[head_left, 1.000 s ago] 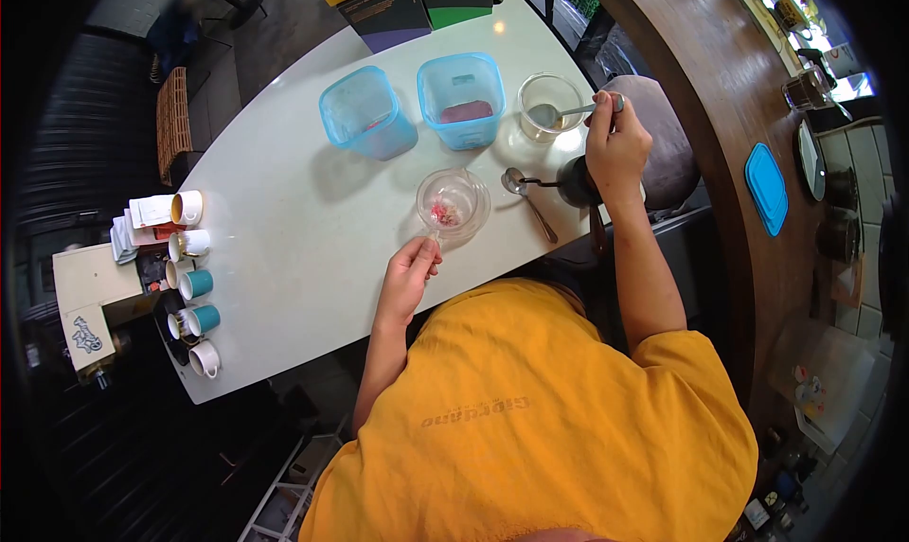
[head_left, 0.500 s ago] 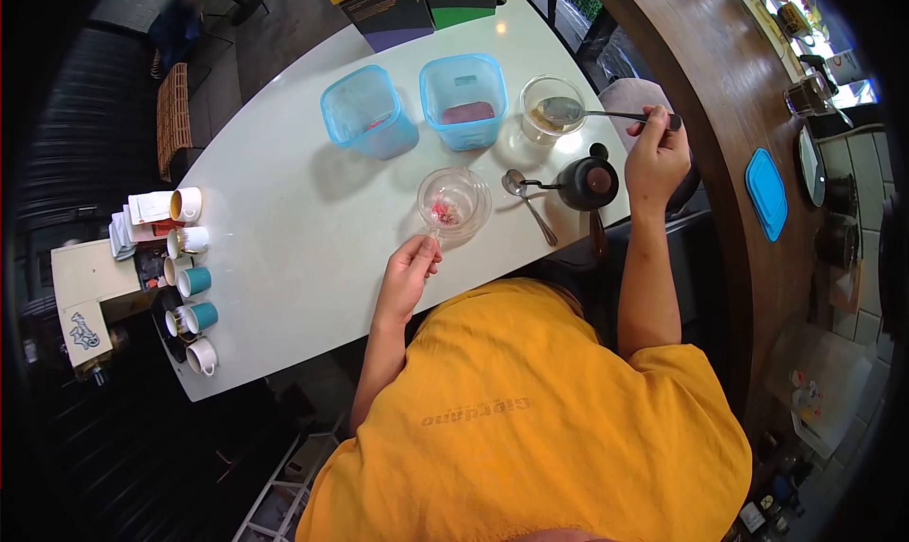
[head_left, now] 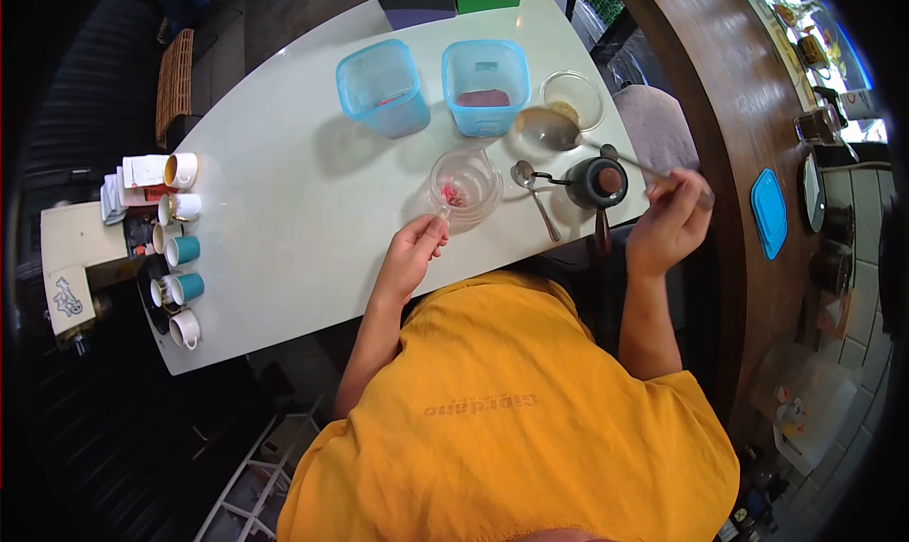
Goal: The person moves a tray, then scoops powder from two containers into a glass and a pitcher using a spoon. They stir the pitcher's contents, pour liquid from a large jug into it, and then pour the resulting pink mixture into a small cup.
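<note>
My left hand pinches the handle of a clear glass cup on the white table; pink and red bits lie in its bottom. In my right hand is the handle of a large metal spoon, slightly blurred. The spoon's bowl hovers beside the near rim of a round clear container with something yellowish-brown inside; I cannot make out its load. A small black pot with a brown knob stands below the spoon's handle. A teaspoon lies between cup and pot.
Two blue plastic tubs, one with a little reddish content and another with purplish powder, stand behind the cup. Boxes are at the far edge. Several mugs line the left edge. A blue lid lies on the wooden counter.
My right hand has moved down and right, drawing the spoon's bowl from over the clear container to its near side. My left hand keeps hold of the cup. The camera view has shifted slightly.
</note>
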Motion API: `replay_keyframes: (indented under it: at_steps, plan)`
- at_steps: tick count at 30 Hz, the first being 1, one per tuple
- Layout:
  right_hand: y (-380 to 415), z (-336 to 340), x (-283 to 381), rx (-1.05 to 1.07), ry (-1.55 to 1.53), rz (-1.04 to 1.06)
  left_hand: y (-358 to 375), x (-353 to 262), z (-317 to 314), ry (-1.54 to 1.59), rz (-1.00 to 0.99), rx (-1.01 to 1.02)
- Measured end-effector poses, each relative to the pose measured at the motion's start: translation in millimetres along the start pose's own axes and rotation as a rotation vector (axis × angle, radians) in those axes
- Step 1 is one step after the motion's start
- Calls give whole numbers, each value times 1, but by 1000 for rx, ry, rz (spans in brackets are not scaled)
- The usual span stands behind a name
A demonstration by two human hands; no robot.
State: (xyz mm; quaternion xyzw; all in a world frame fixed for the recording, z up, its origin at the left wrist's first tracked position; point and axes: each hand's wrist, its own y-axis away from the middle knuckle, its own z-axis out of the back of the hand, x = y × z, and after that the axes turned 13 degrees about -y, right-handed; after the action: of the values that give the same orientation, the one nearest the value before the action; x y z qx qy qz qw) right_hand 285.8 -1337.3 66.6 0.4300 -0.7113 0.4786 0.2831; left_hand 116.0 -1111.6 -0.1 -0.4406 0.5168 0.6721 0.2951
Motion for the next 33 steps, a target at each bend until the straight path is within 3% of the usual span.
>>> replay_keyframes:
  at_steps: [2,4,5,8,11,12,14,21,33]
  plan:
    - [22,8,-5,63,-39,13,0,-1,-1,8,-2,-3]
    - [37,15,-9,515,29,312,0,-1,-2,-15,-21,7]
    - [38,16,-10,524,27,307,0,-2,-2,-8,-17,0]
    - [37,12,-5,460,37,386,2,-2,-1,-6,-14,9]
    - [11,9,-3,172,10,350,3,4,0,-16,-24,4]
    - [0,11,-5,172,12,345,4,5,0,-15,-38,2]
    - [-19,13,-9,-114,134,250,7,9,1,-11,-49,-2]
    - [-41,-4,-23,17,328,61,19,19,5,23,-106,-26]
    - [-32,-13,-62,102,299,-188,33,23,7,6,-31,-41]
